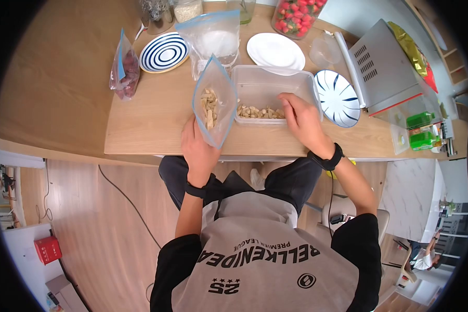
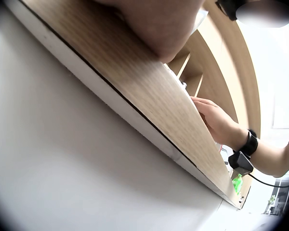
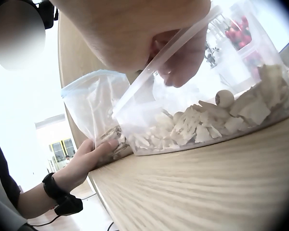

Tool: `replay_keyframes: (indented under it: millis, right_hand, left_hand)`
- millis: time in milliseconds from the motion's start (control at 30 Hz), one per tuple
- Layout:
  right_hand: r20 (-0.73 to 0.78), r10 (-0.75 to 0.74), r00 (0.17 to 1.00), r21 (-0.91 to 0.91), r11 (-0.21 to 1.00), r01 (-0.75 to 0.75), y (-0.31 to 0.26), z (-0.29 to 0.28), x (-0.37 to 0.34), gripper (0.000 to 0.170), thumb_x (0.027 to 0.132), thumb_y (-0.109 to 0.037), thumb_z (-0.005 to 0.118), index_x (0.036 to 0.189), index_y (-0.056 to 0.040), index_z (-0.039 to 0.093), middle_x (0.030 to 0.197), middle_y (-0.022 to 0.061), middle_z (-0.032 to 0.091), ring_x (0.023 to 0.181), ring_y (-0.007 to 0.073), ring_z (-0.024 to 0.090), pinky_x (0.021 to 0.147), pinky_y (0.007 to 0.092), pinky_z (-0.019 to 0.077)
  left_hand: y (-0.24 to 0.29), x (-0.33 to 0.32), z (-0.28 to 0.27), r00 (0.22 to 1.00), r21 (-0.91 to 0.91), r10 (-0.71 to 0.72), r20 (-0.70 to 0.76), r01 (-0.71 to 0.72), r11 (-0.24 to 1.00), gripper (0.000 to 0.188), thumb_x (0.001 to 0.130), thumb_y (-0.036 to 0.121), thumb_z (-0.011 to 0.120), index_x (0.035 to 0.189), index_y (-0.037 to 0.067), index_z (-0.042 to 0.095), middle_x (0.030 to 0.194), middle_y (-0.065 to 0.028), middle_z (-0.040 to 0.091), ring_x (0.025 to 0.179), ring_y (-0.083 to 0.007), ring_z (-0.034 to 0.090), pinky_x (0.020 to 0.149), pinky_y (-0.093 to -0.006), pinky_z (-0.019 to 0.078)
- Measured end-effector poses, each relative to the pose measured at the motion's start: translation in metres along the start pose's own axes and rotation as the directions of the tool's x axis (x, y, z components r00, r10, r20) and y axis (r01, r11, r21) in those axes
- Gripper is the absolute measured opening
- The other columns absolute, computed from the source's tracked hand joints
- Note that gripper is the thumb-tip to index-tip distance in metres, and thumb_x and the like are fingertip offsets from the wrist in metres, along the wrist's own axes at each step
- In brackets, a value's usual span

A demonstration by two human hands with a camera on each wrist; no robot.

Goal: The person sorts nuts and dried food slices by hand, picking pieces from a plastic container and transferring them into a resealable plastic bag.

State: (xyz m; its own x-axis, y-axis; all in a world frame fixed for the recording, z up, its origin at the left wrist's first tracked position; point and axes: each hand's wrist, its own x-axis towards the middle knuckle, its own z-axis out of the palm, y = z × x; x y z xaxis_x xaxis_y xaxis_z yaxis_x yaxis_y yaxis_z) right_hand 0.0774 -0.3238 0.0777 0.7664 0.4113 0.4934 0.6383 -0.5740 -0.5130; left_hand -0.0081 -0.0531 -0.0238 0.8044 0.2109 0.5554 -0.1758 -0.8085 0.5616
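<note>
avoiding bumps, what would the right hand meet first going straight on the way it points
Probably the pale pieces in the plastic box: the fingertips of the right hand seem to point down inside it. Depth is unclear; the box itself may come first.

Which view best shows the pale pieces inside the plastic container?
Right wrist: it shows the pale pieces close up through the translucent plastic container. The head view shows them smaller, from above, beside the right hand; the left wrist view shows none.
</note>
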Motion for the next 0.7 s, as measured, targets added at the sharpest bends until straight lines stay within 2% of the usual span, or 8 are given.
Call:
replay_keyframes:
  millis: [67,133,267,333,400,467,533,700]
  right_hand:
    - [-0.002,0.037,0.999,0.023,0.999,-0.037,-0.001,-0.007,0.003,0.018,0.104,-0.008,0.062,0.119,-0.0006,0.068,0.078,0.0142,0.067,0.067,0.0232,0.066,0.065,0.0337,0.0525]
    - [0.103,0.268,0.958,0.092,0.956,-0.277,-0.004,-0.019,0.009,0.017,0.105,-0.008,0.061,0.121,-0.0015,0.063,0.08,0.0077,0.063,0.074,0.017,0.064,0.071,0.031,0.0515]
    - [-0.085,0.172,0.981,0.109,0.981,-0.163,0.03,-0.055,0.042,0.017,0.103,-0.009,0.066,0.118,-0.0027,0.062,0.089,0.0005,0.064,0.081,0.0089,0.062,0.071,0.0265,0.0507]
    - [-0.099,0.195,0.976,0.115,0.976,-0.184,0.051,-0.074,0.054,0.015,0.102,-0.011,0.069,0.113,-0.0024,0.064,0.087,0.0011,0.067,0.079,0.0086,0.062,0.07,0.0253,0.0506]
    - [-0.079,0.219,0.973,-0.067,0.972,-0.224,0.091,-0.087,0.053,0.013,0.101,-0.012,0.071,0.107,-0.0019,0.067,0.085,0.0012,0.07,0.077,0.0085,0.062,0.07,0.025,0.051]
    - [-0.098,0.178,0.979,-0.081,0.979,-0.186,0.123,-0.092,0.042,0.014,0.098,-0.013,0.074,0.1,-0.0003,0.07,0.081,0.0048,0.073,0.073,0.0118,0.066,0.07,0.028,0.053]
    - [0.023,0.38,0.925,0.074,0.922,-0.38,0.14,-0.095,0.025,0.013,0.099,-0.013,0.073,0.098,-0.0001,0.07,0.08,0.0033,0.072,0.07,0.0082,0.062,0.068,0.0269,0.0514]
    - [0.061,0.439,0.896,0.075,0.893,-0.443,0.14,-0.092,0.005,0.013,0.1,-0.013,0.071,0.1,0.0,0.072,0.08,0.0006,0.071,0.07,0.0082,0.062,0.068,0.0261,0.0511]
  left_hand:
    - [-0.001,-0.002,0.001,1.0,-0.01,0.006,-0.025,-0.007,1.0,0.067,0.079,0.015,0.082,0.139,-0.003,0.056,0.135,-0.0245,0.061,0.122,-0.0454,0.06,0.102,-0.0511,0.0491]
    - [-0.001,-0.001,0.0,1.0,-0.009,0.002,0.0,-0.002,1.0,0.068,0.079,0.013,0.082,0.14,-0.003,0.056,0.136,-0.0241,0.061,0.123,-0.0449,0.059,0.102,-0.0508,0.0492]
    - [0.006,0.002,-0.005,1.0,-0.019,-0.005,-0.02,0.005,1.0,0.067,0.08,0.014,0.082,0.139,-0.003,0.056,0.137,-0.0239,0.061,0.123,-0.0446,0.059,0.102,-0.0506,0.0492]
    - [0.008,0.001,-0.005,1.0,-0.009,-0.023,-0.011,0.023,1.0,0.066,0.08,0.014,0.082,0.139,-0.002,0.057,0.137,-0.0239,0.061,0.121,-0.0446,0.06,0.102,-0.0506,0.0495]
    - [0.007,0.001,-0.006,1.0,-0.014,-0.01,-0.015,0.01,1.0,0.066,0.08,0.016,0.082,0.139,-0.002,0.057,0.136,-0.0239,0.061,0.12,-0.0445,0.061,0.101,-0.0507,0.0497]
    - [0.007,0.003,-0.007,1.0,-0.013,-0.002,-0.029,0.001,1.0,0.066,0.08,0.017,0.081,0.139,-0.002,0.057,0.136,-0.0239,0.061,0.119,-0.0444,0.061,0.101,-0.0508,0.05]
    - [0.008,0.003,-0.008,1.0,0.005,-0.006,-0.015,0.006,1.0,0.066,0.081,0.021,0.08,0.138,-0.002,0.057,0.134,-0.0234,0.062,0.118,-0.044,0.062,0.1,-0.0504,0.0503]
    - [0.013,0.003,-0.01,0.999,0.022,0.007,-0.038,-0.006,1.0,0.066,0.081,0.023,0.08,0.138,-0.001,0.057,0.132,-0.0228,0.062,0.116,-0.0433,0.062,0.098,-0.05,0.0504]
